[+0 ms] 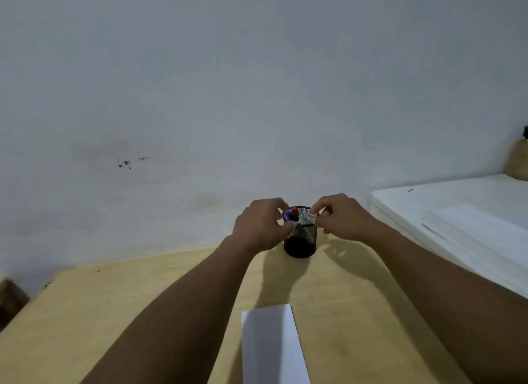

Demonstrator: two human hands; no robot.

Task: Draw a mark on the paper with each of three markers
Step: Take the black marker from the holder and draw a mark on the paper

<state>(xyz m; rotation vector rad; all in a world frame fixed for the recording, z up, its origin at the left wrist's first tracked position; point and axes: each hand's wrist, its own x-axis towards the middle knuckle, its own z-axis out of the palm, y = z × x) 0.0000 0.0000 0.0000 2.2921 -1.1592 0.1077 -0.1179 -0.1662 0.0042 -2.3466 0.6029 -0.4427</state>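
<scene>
A black mesh pen cup stands on the wooden table near the wall. Both my hands are at its rim. My left hand grips markers with blue and red ends showing at the cup's left edge. My right hand pinches something small and pale at the cup's right rim; what it is I cannot make out. A white sheet of paper lies on the table close to me, between my forearms.
A white cabinet top with a pale sheet on it stands to the right, higher than the table. A tan object sits at its far corner. The grey wall runs just behind the cup.
</scene>
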